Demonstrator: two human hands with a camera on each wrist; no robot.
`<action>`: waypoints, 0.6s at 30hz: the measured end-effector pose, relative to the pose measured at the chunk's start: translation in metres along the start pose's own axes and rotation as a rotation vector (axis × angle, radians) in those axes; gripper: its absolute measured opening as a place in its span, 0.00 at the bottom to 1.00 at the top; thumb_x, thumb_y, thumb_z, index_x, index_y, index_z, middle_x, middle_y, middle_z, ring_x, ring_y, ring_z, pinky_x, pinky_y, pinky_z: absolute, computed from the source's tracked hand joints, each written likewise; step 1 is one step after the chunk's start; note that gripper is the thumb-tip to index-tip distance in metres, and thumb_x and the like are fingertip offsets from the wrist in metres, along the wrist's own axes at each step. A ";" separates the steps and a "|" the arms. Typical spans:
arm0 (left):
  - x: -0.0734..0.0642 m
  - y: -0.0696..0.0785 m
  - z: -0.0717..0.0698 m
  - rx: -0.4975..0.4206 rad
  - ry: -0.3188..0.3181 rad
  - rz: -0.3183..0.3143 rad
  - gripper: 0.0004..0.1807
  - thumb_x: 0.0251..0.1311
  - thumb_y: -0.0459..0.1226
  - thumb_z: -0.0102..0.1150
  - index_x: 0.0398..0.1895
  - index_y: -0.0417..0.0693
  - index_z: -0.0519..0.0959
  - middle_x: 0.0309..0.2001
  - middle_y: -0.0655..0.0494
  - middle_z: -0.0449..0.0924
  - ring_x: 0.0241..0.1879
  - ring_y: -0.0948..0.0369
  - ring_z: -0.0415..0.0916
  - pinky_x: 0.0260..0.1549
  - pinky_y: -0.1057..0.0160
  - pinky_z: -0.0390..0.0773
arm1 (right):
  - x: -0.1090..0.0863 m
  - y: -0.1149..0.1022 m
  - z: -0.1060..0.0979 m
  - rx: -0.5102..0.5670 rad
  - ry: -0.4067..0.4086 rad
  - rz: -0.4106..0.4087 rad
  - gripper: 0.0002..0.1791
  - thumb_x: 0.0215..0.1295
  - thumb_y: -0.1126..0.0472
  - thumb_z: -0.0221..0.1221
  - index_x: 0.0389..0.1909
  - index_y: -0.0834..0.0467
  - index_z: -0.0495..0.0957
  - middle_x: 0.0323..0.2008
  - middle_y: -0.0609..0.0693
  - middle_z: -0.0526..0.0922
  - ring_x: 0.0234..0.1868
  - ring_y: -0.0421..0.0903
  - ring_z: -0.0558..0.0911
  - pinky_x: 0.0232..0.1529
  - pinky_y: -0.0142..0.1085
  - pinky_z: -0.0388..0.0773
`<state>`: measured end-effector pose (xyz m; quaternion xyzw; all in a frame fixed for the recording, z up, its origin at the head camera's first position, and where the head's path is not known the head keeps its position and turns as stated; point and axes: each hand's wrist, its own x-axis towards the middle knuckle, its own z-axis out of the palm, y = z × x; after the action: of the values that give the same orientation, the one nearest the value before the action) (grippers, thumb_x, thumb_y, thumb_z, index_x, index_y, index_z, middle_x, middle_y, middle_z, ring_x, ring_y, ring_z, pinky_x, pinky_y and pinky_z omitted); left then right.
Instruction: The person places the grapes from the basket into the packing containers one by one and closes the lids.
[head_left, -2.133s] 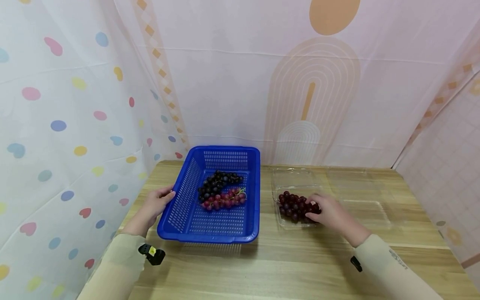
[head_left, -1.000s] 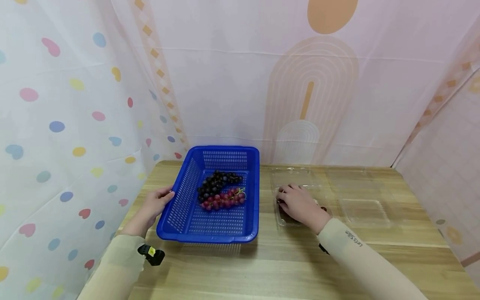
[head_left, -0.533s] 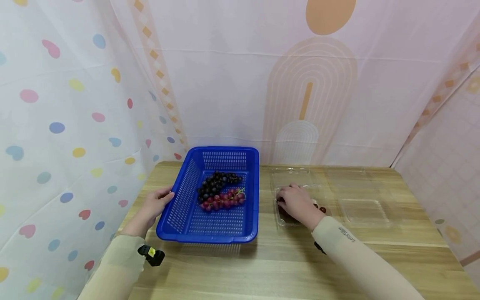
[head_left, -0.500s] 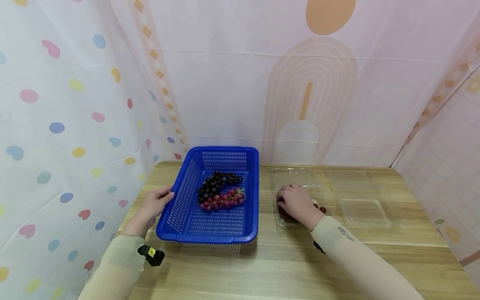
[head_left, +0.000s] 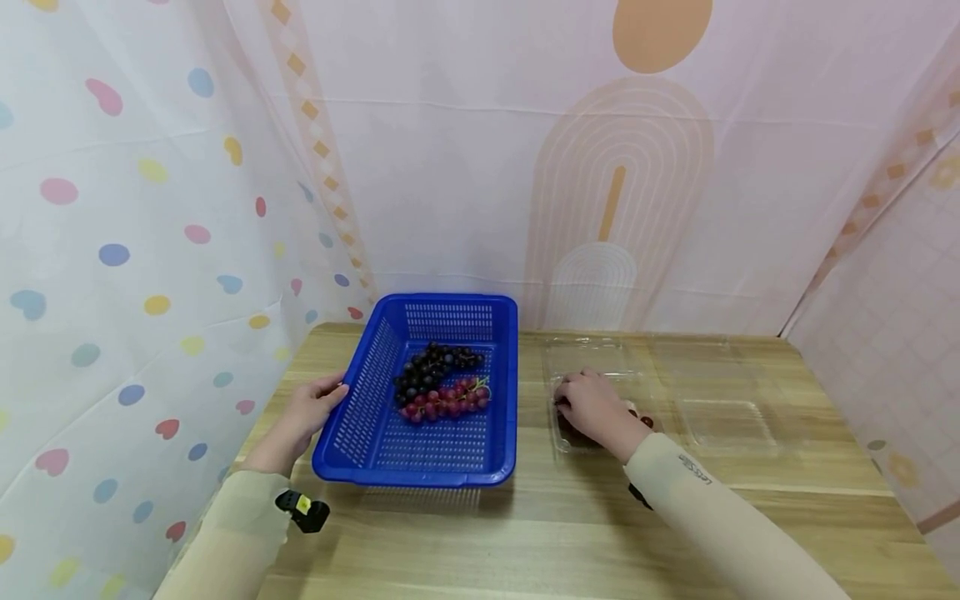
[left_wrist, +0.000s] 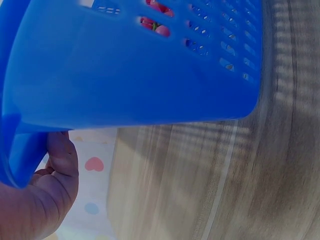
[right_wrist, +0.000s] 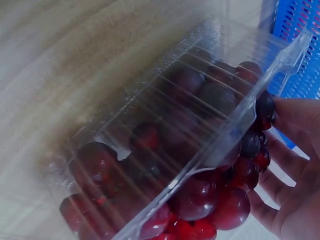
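My left hand (head_left: 303, 412) grips the left rim of a blue perforated plastic basket (head_left: 512, 392), thumb over the edge and fingers underneath. Inside the basket lie a bunch of black grapes (head_left: 427, 371) and a bunch of pinkish-red grapes (head_left: 446, 402). To the right, my right hand (head_left: 597, 410) reaches down into a clear plastic clamshell container (head_left: 553, 429), its fingers curled at the left end of a bunch of dark red grapes (right_wrist: 195, 195). From the head most of that bunch is hidden by the hand; the right wrist view shows it through the container's ribbed wall.
Another clear clamshell container (head_left: 731, 421) sits with its lid raised at the right of the wooden table (head_left: 540, 542). A patterned curtain (head_left: 450, 167) hangs behind the table's back edge and along both sides.
My right hand has moved left, from the right end of the dark red bunch to its left end, and has stayed nearly still since. My left hand and the basket keep their place.
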<state>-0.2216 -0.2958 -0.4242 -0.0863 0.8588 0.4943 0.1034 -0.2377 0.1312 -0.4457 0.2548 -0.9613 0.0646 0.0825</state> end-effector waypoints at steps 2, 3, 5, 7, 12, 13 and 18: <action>0.000 0.000 0.000 0.000 0.001 0.000 0.30 0.74 0.44 0.38 0.72 0.39 0.52 0.66 0.34 0.62 0.58 0.49 0.68 0.60 0.49 0.68 | -0.003 0.000 0.000 0.014 0.032 -0.017 0.07 0.57 0.61 0.63 0.37 0.52 0.84 0.40 0.49 0.84 0.40 0.53 0.79 0.40 0.48 0.77; 0.000 -0.001 0.000 -0.002 0.001 0.000 0.30 0.73 0.44 0.38 0.72 0.39 0.52 0.66 0.34 0.62 0.58 0.49 0.68 0.60 0.49 0.68 | -0.005 0.000 -0.001 0.019 0.050 -0.028 0.08 0.57 0.62 0.63 0.38 0.53 0.83 0.41 0.50 0.84 0.41 0.54 0.79 0.41 0.49 0.77; 0.000 -0.001 -0.001 -0.001 0.000 0.002 0.30 0.73 0.44 0.38 0.72 0.39 0.53 0.66 0.34 0.62 0.57 0.49 0.69 0.59 0.49 0.69 | -0.008 0.000 -0.002 0.015 0.078 -0.051 0.10 0.56 0.63 0.63 0.40 0.54 0.83 0.44 0.52 0.84 0.44 0.56 0.79 0.44 0.50 0.77; 0.000 -0.001 0.000 -0.004 -0.002 -0.001 0.30 0.73 0.45 0.38 0.72 0.40 0.53 0.66 0.34 0.62 0.58 0.49 0.69 0.59 0.49 0.69 | -0.012 -0.001 -0.004 0.006 0.097 -0.076 0.10 0.56 0.65 0.62 0.39 0.54 0.83 0.46 0.53 0.83 0.47 0.57 0.79 0.47 0.51 0.76; -0.001 0.000 0.000 -0.009 -0.008 0.001 0.30 0.74 0.44 0.38 0.73 0.40 0.52 0.67 0.34 0.61 0.60 0.47 0.67 0.61 0.48 0.67 | -0.017 -0.003 -0.006 -0.054 0.106 -0.127 0.09 0.59 0.66 0.59 0.34 0.52 0.86 0.42 0.49 0.83 0.47 0.54 0.78 0.48 0.51 0.75; -0.001 0.000 0.000 -0.013 -0.007 0.001 0.30 0.74 0.44 0.38 0.73 0.40 0.52 0.67 0.34 0.60 0.60 0.47 0.67 0.61 0.48 0.67 | -0.018 -0.004 -0.006 -0.068 0.101 -0.130 0.09 0.59 0.66 0.59 0.34 0.51 0.86 0.41 0.48 0.84 0.46 0.53 0.78 0.47 0.50 0.75; -0.001 0.000 0.000 -0.011 -0.006 0.002 0.30 0.74 0.44 0.37 0.73 0.40 0.52 0.67 0.34 0.60 0.60 0.47 0.67 0.61 0.49 0.67 | -0.020 -0.004 -0.004 -0.096 0.075 -0.131 0.09 0.59 0.64 0.59 0.33 0.50 0.87 0.40 0.45 0.84 0.44 0.51 0.77 0.45 0.49 0.74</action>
<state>-0.2211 -0.2953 -0.4240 -0.0845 0.8559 0.4992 0.1050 -0.2181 0.1381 -0.4450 0.3105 -0.9408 0.0224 0.1343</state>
